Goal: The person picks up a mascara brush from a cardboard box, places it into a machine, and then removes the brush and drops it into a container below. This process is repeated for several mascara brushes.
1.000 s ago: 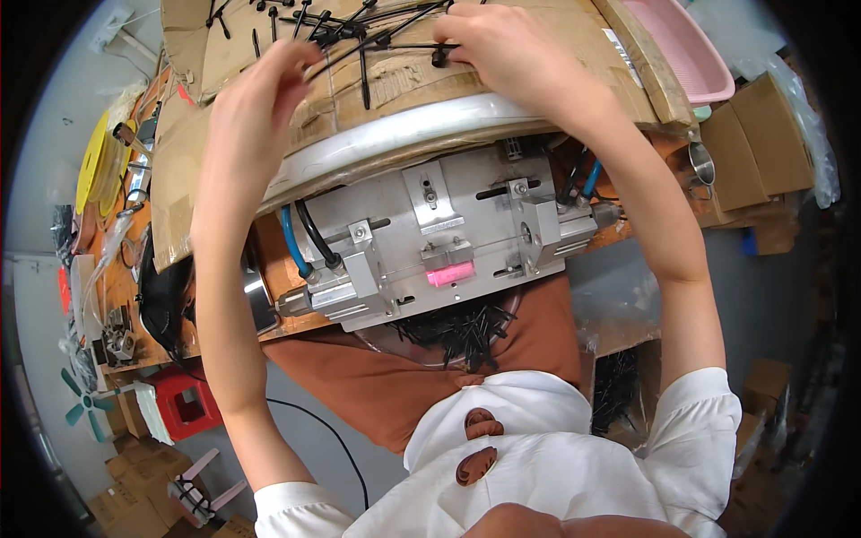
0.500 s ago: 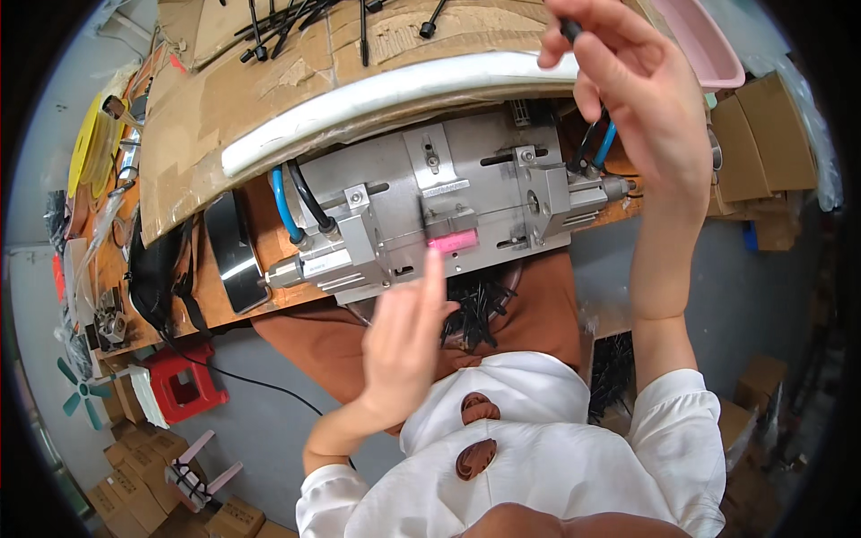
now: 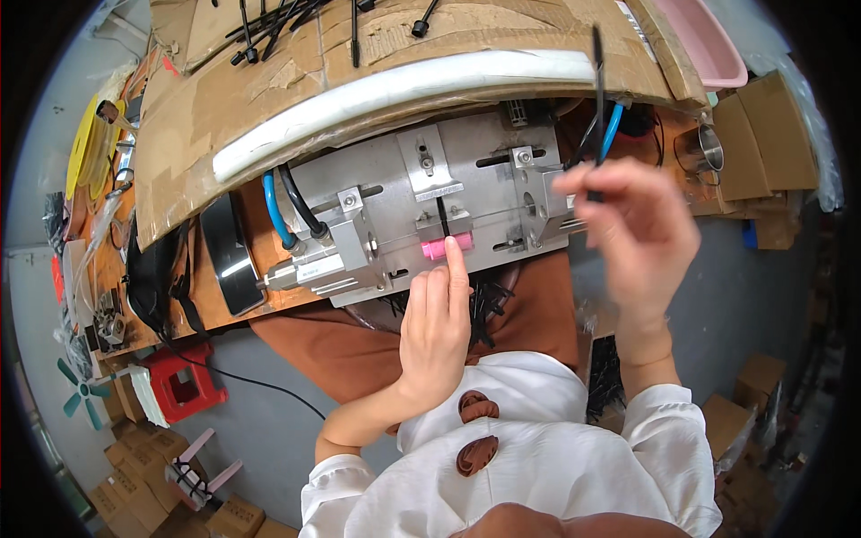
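A metal fixture (image 3: 484, 148) with two facing cylinder blocks lies across the table edge before me. At its middle, a thin black rod (image 3: 442, 213) sits on the small centre block, in line with a pink piece (image 3: 434, 248). My left hand (image 3: 437, 327) touches the pink piece and the rod's near end with its stretched index finger; its other fingers are curled, holding nothing. Over the fixture's right end, my right hand (image 3: 641, 229), blurred, pinches another black rod (image 3: 599, 90), which points away from me. The rod's lower end is partly hidden by the fingers.
Several black rods with knobbed ends (image 3: 354, 40) lie on the cardboard (image 3: 386, 81) behind a white padded strip (image 3: 395, 85). A phone (image 3: 231, 255) is left of the fixture, a metal cup (image 3: 700, 148) right. More black parts (image 3: 489, 305) lie below the fixture's front edge.
My left hand has moved forward onto the pink piece. The thin rod at the fixture's middle has shifted right onto the centre block. My right hand has come down toward me with its rod.
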A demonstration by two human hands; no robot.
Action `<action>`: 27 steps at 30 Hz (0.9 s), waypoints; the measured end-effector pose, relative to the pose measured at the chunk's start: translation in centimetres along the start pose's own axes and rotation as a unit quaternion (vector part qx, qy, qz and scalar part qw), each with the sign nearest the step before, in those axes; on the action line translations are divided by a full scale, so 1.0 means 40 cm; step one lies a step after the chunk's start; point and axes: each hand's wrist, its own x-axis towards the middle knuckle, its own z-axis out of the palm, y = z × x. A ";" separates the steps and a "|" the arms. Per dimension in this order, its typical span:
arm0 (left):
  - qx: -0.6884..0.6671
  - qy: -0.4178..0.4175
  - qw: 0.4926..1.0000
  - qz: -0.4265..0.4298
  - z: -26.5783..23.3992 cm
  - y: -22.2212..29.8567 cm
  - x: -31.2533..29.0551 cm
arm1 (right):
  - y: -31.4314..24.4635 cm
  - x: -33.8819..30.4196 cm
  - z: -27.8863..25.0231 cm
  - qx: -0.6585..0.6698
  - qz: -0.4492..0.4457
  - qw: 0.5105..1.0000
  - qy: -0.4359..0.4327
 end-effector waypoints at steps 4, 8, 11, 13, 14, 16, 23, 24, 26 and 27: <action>-0.018 -0.027 0.999 0.040 -0.071 -0.008 0.062 | 0.031 -0.120 0.050 -0.166 -0.100 0.978 -0.077; -0.031 0.110 0.986 0.123 -0.150 -0.057 0.314 | 0.069 -0.195 0.110 -0.218 -0.068 0.964 -0.137; -0.002 0.185 0.971 0.151 -0.145 -0.118 0.481 | 0.083 -0.205 0.150 -0.204 -0.074 0.965 -0.147; -0.118 -0.083 0.988 0.059 -0.186 -0.118 0.536 | 0.081 -0.197 0.162 -0.210 -0.079 0.964 -0.145; -0.117 -0.080 0.988 0.063 -0.186 -0.135 0.537 | 0.083 -0.192 0.167 -0.213 -0.082 0.963 -0.142; -0.109 -0.040 0.982 0.148 -0.172 -0.168 0.524 | 0.084 -0.190 0.160 -0.228 -0.080 0.959 -0.145; -0.109 0.051 0.989 0.086 -0.235 -0.139 0.338 | 0.033 -0.007 0.070 -0.290 -0.208 0.920 -0.162; -0.106 0.049 0.990 0.084 -0.233 -0.128 0.294 | 0.034 0.065 0.063 -0.334 -0.220 0.910 -0.109; -0.083 0.114 0.990 0.016 -0.215 -0.098 0.210 | 0.066 0.222 0.054 -0.431 -0.234 0.871 -0.006; -0.056 0.106 0.993 0.016 -0.202 -0.083 0.162 | 0.095 0.306 0.046 -0.489 -0.302 0.819 0.011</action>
